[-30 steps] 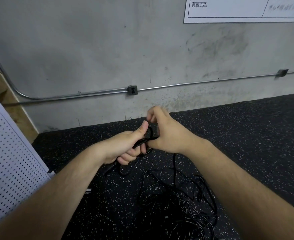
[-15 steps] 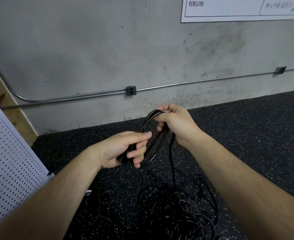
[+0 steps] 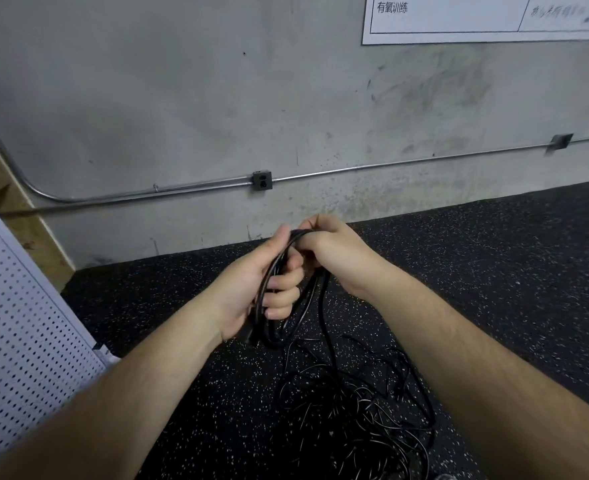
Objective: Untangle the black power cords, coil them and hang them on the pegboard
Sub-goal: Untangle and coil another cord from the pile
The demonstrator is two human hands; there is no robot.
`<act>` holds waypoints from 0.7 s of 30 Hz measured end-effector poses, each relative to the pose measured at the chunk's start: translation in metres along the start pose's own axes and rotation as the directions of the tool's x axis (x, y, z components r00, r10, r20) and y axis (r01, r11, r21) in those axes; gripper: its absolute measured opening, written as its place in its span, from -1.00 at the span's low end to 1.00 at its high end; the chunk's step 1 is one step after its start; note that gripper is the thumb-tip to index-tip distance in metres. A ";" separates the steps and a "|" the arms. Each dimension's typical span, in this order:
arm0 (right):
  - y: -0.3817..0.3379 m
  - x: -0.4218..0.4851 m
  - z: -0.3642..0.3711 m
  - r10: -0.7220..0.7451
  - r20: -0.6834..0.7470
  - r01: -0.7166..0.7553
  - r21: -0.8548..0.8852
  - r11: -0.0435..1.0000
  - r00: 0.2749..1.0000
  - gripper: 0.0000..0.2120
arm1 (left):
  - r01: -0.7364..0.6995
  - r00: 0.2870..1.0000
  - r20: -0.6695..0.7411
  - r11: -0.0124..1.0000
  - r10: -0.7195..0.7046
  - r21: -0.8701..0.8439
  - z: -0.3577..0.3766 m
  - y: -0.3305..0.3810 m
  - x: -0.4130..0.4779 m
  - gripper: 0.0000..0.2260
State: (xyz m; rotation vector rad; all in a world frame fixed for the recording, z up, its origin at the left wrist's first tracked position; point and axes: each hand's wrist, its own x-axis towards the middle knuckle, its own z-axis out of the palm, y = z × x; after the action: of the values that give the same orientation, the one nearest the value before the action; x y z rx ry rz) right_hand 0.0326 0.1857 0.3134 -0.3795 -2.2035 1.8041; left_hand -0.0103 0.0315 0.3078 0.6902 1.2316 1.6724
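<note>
Head view: your left grip (image 3: 248,296) clasps the coiled loops of a black power cord (image 3: 267,282); your right grip (image 3: 334,254) pinches the coil's top. One strand trails down to the tangled cords (image 3: 355,414) on the speckled floor (image 3: 493,271), pegboard (image 3: 19,323) at left.

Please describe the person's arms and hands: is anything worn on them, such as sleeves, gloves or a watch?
Nothing worn is visible. The left hand and the right hand have no gloves, and no ring shows on the visible fingers. The left forearm and the right forearm are uncovered to the picture's edge: no sleeve, watch or bracelet.
</note>
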 end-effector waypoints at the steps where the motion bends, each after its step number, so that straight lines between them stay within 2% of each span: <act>1: 0.003 0.000 -0.003 -0.006 0.014 0.006 0.006 1.000 1.000 -0.86 | -0.007 1.000 -0.013 0.999 0.008 0.036 -0.001 0.001 0.000 -0.66; 5: 0.009 -0.003 -0.011 0.017 0.210 0.001 -0.085 0.996 0.978 -0.71 | -0.023 0.998 -0.050 0.962 0.038 0.271 0.000 0.000 -0.002 -0.74; 7: 0.011 -0.001 -0.015 0.014 0.228 0.017 -0.131 0.991 0.974 -0.69 | -0.002 1.000 -0.018 0.974 0.006 0.227 0.001 0.000 -0.004 -0.79; 12: 0.022 0.003 -0.025 -0.007 0.329 -0.039 0.133 0.990 0.944 -0.62 | -0.011 1.000 -0.021 0.994 0.013 0.107 -0.006 0.007 -0.006 -0.83; 13: 0.029 0.003 -0.029 0.010 0.369 -0.052 0.105 0.993 0.929 -0.61 | -0.034 0.999 -0.038 0.997 0.037 0.068 -0.007 0.011 -0.006 -0.83; 15: 0.048 0.001 -0.034 0.088 0.441 -0.048 -0.101 0.994 0.893 -0.59 | -0.107 0.992 -0.075 0.992 0.102 -0.063 -0.012 0.020 -0.008 -0.82; 17: 0.067 -0.005 -0.036 0.238 0.496 -0.039 -0.379 0.924 0.835 -0.66 | -0.201 0.977 -0.113 0.963 0.183 -0.180 -0.022 0.032 -0.012 -0.81; 18: 0.077 -0.008 -0.036 0.310 0.501 -0.058 -0.456 0.888 0.808 -0.71 | -0.249 0.965 -0.134 0.949 0.225 -0.196 -0.028 0.038 -0.014 -0.81; 19: 0.083 -0.011 -0.034 0.353 0.496 -0.083 -0.486 0.870 0.793 -0.72 | -0.285 0.953 -0.157 0.940 0.258 -0.188 -0.034 0.042 -0.016 -0.81; 21: 0.085 -0.014 -0.031 0.332 0.461 -0.089 -0.472 0.877 0.823 -0.70 | -0.319 0.934 -0.207 0.941 0.291 -0.116 -0.044 0.046 -0.018 -0.80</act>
State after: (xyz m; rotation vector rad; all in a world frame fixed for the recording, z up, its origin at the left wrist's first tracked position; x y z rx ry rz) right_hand 0.0599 0.2249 0.2355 -0.2361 -3.0921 1.6493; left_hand -0.0558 -0.0066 0.3368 0.6700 1.1561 2.1059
